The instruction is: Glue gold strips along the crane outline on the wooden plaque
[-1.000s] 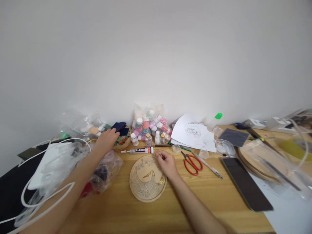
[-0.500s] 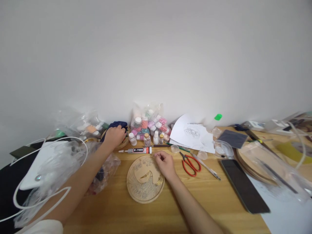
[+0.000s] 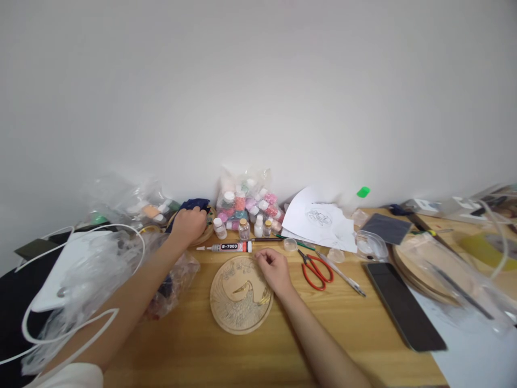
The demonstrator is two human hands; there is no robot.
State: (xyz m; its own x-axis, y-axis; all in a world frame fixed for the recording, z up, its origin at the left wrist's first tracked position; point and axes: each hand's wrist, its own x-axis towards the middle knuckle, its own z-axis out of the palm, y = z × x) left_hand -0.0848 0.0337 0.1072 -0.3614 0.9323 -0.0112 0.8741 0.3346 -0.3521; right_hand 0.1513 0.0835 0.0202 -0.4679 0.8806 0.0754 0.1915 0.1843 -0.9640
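Note:
My left hand [image 3: 189,225] reaches to the back of the table, fingers curled down beside a dark blue cloth or bag [image 3: 194,204] and over a small round wooden piece [image 3: 208,233]. Its fingertips are hidden. My right hand [image 3: 275,271] rests at the upper right rim of a round carved wooden plaque [image 3: 241,315] with a crane-like bird, part of it golden. Thumb and forefinger are pinched together; whatever is between them is too small to make out. Behind the plaque lies a B-7000 glue tube [image 3: 230,247], nozzle to the left.
Small bottles [image 3: 244,230] and a bag of coloured jars [image 3: 254,202] stand at the back. Red-handled scissors or pliers [image 3: 317,272], a pen [image 3: 345,278] and a phone [image 3: 404,307] lie on the right. Crumpled plastic bags [image 3: 100,275] and a white cable [image 3: 26,323] crowd the left.
My left hand stays at the dark blue cloth with only a very slight shift. My right hand keeps its pinch at the plaque's rim. The view has moved slightly.

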